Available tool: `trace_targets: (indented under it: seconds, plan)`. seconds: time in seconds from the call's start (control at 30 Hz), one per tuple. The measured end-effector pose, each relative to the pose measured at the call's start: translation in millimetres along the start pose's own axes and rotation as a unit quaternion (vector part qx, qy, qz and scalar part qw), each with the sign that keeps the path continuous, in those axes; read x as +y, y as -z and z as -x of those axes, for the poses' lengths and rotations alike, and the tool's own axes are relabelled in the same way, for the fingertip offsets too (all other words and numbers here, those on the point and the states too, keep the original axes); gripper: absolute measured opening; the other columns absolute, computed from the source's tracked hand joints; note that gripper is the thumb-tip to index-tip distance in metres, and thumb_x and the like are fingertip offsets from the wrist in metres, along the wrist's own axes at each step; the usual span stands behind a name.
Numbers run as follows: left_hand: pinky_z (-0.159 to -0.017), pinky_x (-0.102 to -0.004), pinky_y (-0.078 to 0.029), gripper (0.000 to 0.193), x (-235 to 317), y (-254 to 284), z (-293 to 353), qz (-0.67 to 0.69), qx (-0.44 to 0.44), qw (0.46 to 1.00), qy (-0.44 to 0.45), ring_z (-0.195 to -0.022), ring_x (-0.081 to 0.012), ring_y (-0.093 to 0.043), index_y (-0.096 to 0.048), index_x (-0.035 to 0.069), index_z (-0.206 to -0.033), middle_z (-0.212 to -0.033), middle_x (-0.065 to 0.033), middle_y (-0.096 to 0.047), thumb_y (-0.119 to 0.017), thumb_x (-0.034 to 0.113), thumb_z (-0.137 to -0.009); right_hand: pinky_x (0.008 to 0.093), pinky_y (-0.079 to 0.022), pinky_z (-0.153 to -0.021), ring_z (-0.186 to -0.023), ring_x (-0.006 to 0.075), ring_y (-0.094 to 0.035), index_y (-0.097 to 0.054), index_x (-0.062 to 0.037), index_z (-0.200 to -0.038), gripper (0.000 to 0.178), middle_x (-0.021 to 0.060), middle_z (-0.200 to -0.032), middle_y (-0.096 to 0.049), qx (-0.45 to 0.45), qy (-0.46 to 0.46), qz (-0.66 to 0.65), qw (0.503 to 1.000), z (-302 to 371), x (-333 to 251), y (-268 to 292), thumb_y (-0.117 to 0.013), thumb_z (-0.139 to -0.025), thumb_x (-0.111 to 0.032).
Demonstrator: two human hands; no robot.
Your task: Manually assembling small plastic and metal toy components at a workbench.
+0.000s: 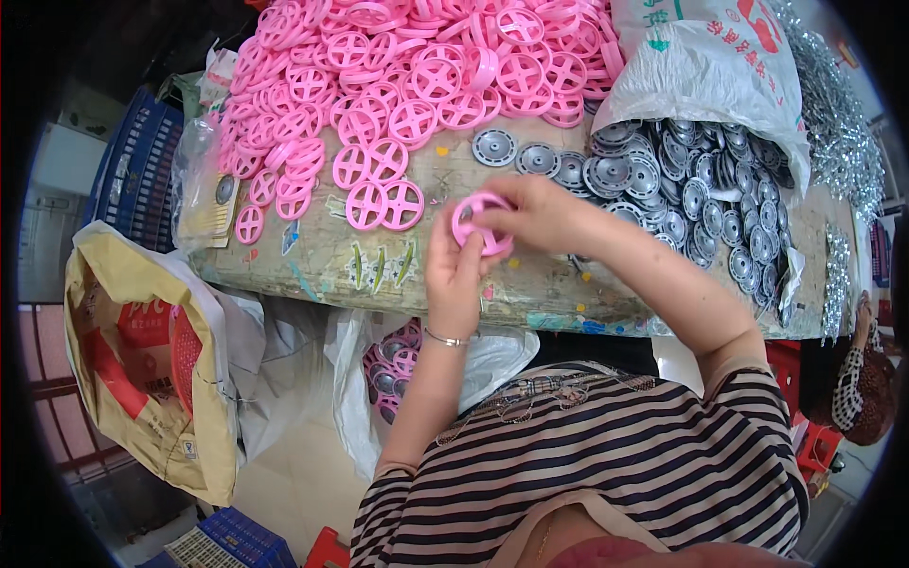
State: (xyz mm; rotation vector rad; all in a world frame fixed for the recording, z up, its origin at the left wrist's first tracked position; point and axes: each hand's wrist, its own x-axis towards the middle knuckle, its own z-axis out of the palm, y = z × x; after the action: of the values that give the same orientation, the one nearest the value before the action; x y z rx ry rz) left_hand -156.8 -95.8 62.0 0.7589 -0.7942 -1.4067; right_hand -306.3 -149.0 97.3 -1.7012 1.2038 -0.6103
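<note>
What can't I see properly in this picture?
Head view: part of the held pink wheel, under the right fingers.
Head view: how many grey discs the white sack holds, hidden by its wall.
Head view: the pink wheel pile's far end, cut off by the top edge.
Head view: part of the white bag below, behind the left forearm.

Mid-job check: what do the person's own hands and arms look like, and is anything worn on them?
The left hand is ungloved, with a slim silvery bracelet at the wrist. The right hand is also ungloved, no bracelet showing. The short sleeves have dark and beige stripes.
</note>
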Motion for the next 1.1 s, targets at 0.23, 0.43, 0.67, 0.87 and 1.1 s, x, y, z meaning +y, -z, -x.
trace_targets:
  seconds: [0.23,0.43,0.67,0.87,1.1]
  plan:
    - [-0.080,-0.0364,-0.058,0.027,-7,12,-8,0.006,-0.007,0.993,0.122,-0.096,-0.0244,-0.065,-0.046,-0.001,-0.124,-0.113,-0.0134,-0.059,-0.043,0.011,-0.099,0.0400,-0.044,-0.088,-0.102,0.0315,-0.054,-0.061,-0.0030,-0.108,0.035,0.0168,-0.099,-0.060,0.259,0.143,0.321,0.900,-47,44,17,-0.065,-0.082,-0.025]
    - [-0.087,-0.0385,-0.055,0.029,-8,12,-10,0.039,-0.029,0.990,0.129,-0.103,-0.0252,-0.062,-0.045,-0.001,-0.125,-0.117,-0.0142,-0.057,-0.041,0.013,-0.100,0.0390,-0.051,-0.067,-0.073,0.0267,-0.062,-0.061,-0.0040,-0.103,0.026,0.0113,-0.087,-0.063,0.218,0.098,0.343,0.909,-64,42,34,-0.060,-0.085,-0.023]
    - [-0.088,-0.0367,-0.054,0.033,-6,15,-7,0.024,-0.048,0.991,0.121,-0.108,-0.0223,-0.059,-0.042,-0.001,-0.130,-0.122,-0.0127,-0.054,-0.043,0.011,-0.099,0.0258,-0.047,-0.062,-0.074,0.0110,-0.058,-0.061,-0.0017,-0.111,0.027,0.0065,-0.088,-0.063,0.162,0.130,0.035,0.978,9,16,-4,-0.064,-0.087,-0.015]
    - [-0.092,-0.0382,-0.053,0.036,-8,13,-8,0.021,-0.083,0.989,0.121,-0.110,-0.0213,-0.057,-0.040,0.000,-0.133,-0.125,-0.0122,-0.052,-0.043,0.006,-0.098,0.0281,-0.048,-0.070,-0.085,0.0114,-0.058,-0.061,0.0018,-0.107,0.031,0.0100,-0.099,-0.062,0.213,0.009,0.014,0.977,21,16,-19,-0.071,-0.080,-0.009]
    - [-0.090,-0.0382,-0.054,0.035,-9,16,-5,0.016,-0.093,0.990,0.103,-0.108,-0.0199,-0.057,-0.041,0.000,-0.133,-0.124,-0.0117,-0.052,-0.043,0.006,-0.098,0.0237,-0.048,-0.069,-0.079,0.0069,-0.056,-0.063,-0.0004,-0.102,0.024,0.0030,-0.089,-0.064,0.070,-0.066,-0.171,0.981,22,10,-13,-0.071,-0.081,-0.009]
